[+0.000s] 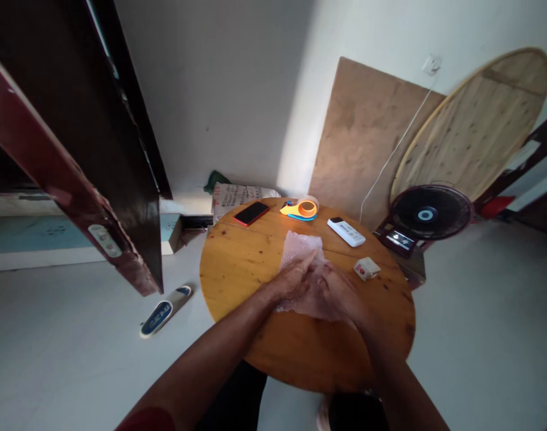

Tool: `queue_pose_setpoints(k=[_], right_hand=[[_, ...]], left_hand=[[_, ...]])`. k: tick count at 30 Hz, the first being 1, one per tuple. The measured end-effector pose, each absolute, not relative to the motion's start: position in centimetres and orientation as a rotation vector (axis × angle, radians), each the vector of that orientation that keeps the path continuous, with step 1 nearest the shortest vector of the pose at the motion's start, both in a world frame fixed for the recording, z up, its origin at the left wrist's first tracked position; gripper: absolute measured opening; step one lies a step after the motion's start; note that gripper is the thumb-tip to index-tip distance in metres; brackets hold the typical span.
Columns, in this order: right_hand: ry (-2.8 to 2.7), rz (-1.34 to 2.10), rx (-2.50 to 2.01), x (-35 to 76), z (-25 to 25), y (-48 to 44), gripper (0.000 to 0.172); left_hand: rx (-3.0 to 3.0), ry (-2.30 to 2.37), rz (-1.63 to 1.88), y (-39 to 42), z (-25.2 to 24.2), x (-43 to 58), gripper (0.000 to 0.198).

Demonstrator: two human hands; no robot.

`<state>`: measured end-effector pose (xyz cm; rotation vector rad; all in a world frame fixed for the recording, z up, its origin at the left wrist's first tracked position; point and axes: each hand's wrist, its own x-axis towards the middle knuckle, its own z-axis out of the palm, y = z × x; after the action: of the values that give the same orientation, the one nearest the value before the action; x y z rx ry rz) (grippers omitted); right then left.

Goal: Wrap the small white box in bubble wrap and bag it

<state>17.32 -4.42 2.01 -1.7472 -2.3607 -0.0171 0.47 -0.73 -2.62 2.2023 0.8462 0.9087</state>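
Note:
A sheet of pinkish, see-through bubble wrap (300, 240) lies on the round wooden table (237, 263). My left hand (299, 276) rests on its middle, fingers stretched out and slanting toward the far right. Close beside it, my right hand (338, 290) has its fingers bent in on the wrap, seeming to pinch it. Between the hands the wrap looks bunched and darker; whether anything lies inside, I cannot tell. Just right of my right hand sits a small white box (366, 269) with a red mark.
Along the table's far side are a red-edged phone (251, 212), an orange-and-blue tape dispenser (302, 208) and a white handheld device (346, 231). A dark fan (430, 212) stands right of the table. A slipper (166, 311) lies on the floor, near an open door (75, 173).

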Motion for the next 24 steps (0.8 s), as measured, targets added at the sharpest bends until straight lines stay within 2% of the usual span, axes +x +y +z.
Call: queue_pose_setpoints(k=[3, 5, 9, 15, 21, 24], right_hand=[[-2.289, -0.167, -1.886, 18.0, 0.9, -2.6, 0.034], [-2.235, -0.247, -1.938, 18.3, 0.5, -2.0, 0.034], [-2.185, -0.375, -1.956, 18.3, -0.1, -1.7, 0.030], [-2.163, -0.344, -1.938, 18.3, -0.3, -2.0, 0.031], [-2.104, -0.272, -2.022, 18.4, -0.8, -1.7, 0.048], [-2.054, -0.249, -2.077, 18.3, -0.8, -1.7, 0.051]], left_hand=[[2.250, 0.852, 0.886, -0.9, -2.2, 0.4, 0.096], [2.274, 0.867, 0.870, -1.0, -2.1, 0.4, 0.092], [2.318, 0.894, 0.829, -1.0, -2.0, 0.5, 0.075], [2.392, 1.066, 0.919, -0.6, -1.9, 0.2, 0.050], [2.483, 1.419, 0.572, -0.8, -1.7, -0.3, 0.055], [2.496, 1.455, 0.520, -0.9, -1.7, -0.3, 0.058]])
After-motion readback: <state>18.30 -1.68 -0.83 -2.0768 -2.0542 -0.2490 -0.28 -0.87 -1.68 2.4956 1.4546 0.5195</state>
